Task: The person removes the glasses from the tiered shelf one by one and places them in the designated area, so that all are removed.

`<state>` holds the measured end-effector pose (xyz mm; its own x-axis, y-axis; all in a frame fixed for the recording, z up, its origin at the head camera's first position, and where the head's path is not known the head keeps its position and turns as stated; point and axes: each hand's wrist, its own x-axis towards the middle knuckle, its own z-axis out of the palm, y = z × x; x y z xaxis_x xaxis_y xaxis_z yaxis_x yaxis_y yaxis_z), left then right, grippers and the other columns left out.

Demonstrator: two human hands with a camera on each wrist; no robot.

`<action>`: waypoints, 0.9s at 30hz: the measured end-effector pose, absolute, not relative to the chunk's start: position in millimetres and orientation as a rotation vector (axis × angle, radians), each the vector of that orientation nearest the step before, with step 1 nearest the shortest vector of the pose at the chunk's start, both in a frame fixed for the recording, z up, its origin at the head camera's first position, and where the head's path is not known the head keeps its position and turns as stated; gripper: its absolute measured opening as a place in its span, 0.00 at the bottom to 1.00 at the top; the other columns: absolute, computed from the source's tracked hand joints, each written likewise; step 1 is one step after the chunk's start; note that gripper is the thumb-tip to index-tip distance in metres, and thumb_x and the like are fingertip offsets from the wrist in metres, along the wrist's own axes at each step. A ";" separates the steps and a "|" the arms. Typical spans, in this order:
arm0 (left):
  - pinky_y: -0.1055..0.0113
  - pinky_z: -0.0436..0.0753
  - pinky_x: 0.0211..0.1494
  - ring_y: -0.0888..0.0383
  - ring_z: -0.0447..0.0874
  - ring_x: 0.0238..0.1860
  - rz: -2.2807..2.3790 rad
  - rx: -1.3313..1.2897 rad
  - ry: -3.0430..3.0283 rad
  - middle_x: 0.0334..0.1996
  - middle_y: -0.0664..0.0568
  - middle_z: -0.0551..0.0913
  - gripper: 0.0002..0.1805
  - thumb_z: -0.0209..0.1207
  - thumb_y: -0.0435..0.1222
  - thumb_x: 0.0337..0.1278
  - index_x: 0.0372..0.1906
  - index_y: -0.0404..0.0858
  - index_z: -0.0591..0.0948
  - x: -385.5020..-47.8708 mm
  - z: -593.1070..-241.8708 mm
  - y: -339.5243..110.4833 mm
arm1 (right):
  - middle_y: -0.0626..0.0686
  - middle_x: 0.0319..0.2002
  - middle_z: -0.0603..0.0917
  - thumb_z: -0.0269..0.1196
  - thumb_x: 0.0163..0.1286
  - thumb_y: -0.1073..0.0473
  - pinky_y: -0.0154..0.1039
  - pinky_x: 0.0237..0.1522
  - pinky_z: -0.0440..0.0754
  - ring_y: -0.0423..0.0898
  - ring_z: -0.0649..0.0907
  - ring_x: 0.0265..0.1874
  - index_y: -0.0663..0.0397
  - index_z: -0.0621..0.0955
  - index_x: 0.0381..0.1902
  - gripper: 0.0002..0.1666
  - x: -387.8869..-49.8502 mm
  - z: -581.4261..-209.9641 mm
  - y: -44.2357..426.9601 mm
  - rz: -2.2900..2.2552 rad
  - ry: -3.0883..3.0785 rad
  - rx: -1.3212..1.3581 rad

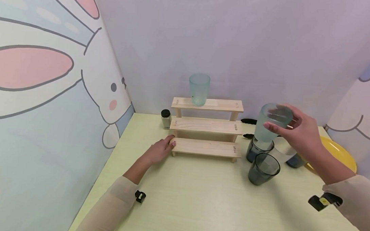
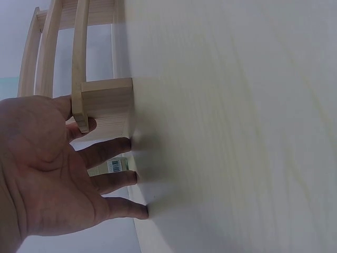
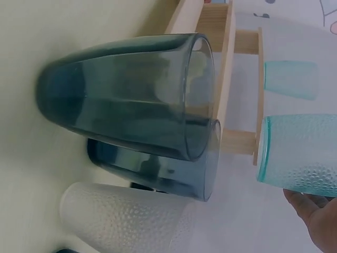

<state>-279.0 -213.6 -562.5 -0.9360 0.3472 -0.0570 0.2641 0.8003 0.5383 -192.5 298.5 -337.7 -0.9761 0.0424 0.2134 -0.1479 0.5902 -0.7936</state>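
"Frosted aqua glass (image 1: 269, 119): where is mine, head view?"

"Raised near two dark glasses (image 1: 260, 176), curled thumb and fingers of your right grip (image 1: 302, 128) around it. A matching glass (image 1: 199, 90) stands on the top step of your wooden stand (image 1: 206, 124)."

"Left wrist?"

"Your left grip (image 2: 55, 171) pinches the bottom step's end; your other fingers spread toward the counter (image 2: 226, 147)."

"Right wrist?"

"Your raised glass shows beyond the dark ones, which stand beside a clear textured glass (image 3: 124, 219)."

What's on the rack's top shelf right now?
One blue glass stands upright, a little left of the top shelf's middle. The wood directly under its base is covered, so I can't see it.
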 end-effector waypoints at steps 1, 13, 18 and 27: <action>0.32 0.81 0.68 0.35 0.81 0.74 0.811 0.488 2.838 0.73 0.40 0.83 0.45 0.31 0.74 0.82 0.86 0.52 0.64 -279.3 -562.7 -213.7 | 0.26 0.51 0.82 0.80 0.71 0.48 0.21 0.38 0.84 0.13 0.83 0.43 0.44 0.74 0.82 0.46 -190.7 -338.7 300.1 1.330 -2.613 0.091; 0.28 0.81 0.64 0.30 0.81 0.73 0.813 0.492 2.821 0.72 0.35 0.83 0.44 0.29 0.71 0.85 0.86 0.48 0.63 -264.8 -537.9 -206.3 | 0.22 0.49 0.84 0.80 0.71 0.56 0.20 0.38 0.83 0.15 0.84 0.42 0.48 0.75 0.78 0.42 -170.3 -355.5 324.1 1.278 -2.632 0.144; 0.27 0.76 0.72 0.28 0.75 0.77 0.844 0.432 2.773 0.75 0.31 0.79 0.35 0.38 0.58 0.93 0.86 0.41 0.64 -237.6 -492.6 -191.7 | 0.21 0.48 0.82 0.80 0.71 0.53 0.22 0.34 0.82 0.14 0.82 0.40 0.47 0.75 0.77 0.41 -164.5 -361.1 334.6 1.198 -2.673 0.143; 0.29 0.76 0.74 0.30 0.75 0.78 0.819 0.414 2.797 0.76 0.31 0.78 0.33 0.40 0.54 0.94 0.86 0.40 0.63 -231.8 -486.0 -188.2 | 0.20 0.47 0.79 0.81 0.70 0.50 0.26 0.31 0.81 0.14 0.81 0.38 0.45 0.75 0.78 0.43 -154.9 -370.0 347.5 1.136 -2.703 0.067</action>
